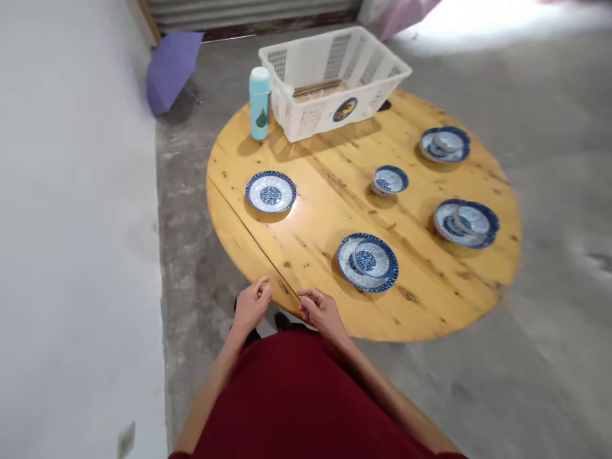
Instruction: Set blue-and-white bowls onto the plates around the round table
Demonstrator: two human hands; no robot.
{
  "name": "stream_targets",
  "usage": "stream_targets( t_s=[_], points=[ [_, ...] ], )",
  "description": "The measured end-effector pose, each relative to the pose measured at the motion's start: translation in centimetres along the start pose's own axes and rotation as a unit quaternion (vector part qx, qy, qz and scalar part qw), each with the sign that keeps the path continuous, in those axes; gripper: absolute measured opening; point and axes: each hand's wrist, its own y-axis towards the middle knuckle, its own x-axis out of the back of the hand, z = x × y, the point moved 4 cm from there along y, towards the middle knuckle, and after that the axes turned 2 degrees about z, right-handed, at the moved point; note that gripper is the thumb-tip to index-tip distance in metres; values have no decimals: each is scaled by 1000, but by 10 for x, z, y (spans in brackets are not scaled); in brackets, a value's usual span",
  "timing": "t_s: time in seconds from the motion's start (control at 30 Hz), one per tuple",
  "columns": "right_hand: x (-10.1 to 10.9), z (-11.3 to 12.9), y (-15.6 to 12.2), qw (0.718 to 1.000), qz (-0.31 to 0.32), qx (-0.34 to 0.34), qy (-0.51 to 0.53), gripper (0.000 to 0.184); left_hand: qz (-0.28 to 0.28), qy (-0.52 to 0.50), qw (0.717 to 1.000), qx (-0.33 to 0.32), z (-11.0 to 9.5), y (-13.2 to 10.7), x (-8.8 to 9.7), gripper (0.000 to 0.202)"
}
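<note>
My left hand point(253, 307) hovers at the near edge of the round wooden table point(306, 255), its fingers loosely bent and nothing in it. Just to its right, my right hand point(324, 312) is over the same edge, thumb and fingers a little apart, also holding nothing. Nearest to the right hand is a blue-and-white plate point(345, 255) with a bowl point(375, 258) on it. A bare patterned plate point(271, 192) lies farther off at the left. Toward the middle stands a single small bowl point(390, 181), apart from any plate.
Along the right side are two more plates, one nearer point(444, 213) and one farther point(428, 150), each bearing a bowl. A white plastic basket point(306, 121) with thin sticks inside stands at the back beside a turquoise bottle point(259, 105). A purple umbrella point(173, 70) rests on the floor by the wall.
</note>
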Motion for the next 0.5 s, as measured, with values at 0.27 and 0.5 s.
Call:
stream_targets(
  t_s=[0.27,0.5],
  points=[
    [-42,44,31,995,-99,20,19,30,123,41,988,-79,0,87,56,52],
    [60,106,73,960,-262,95,-41,24,198,46,975,-90,-8,127,49,53]
  ],
)
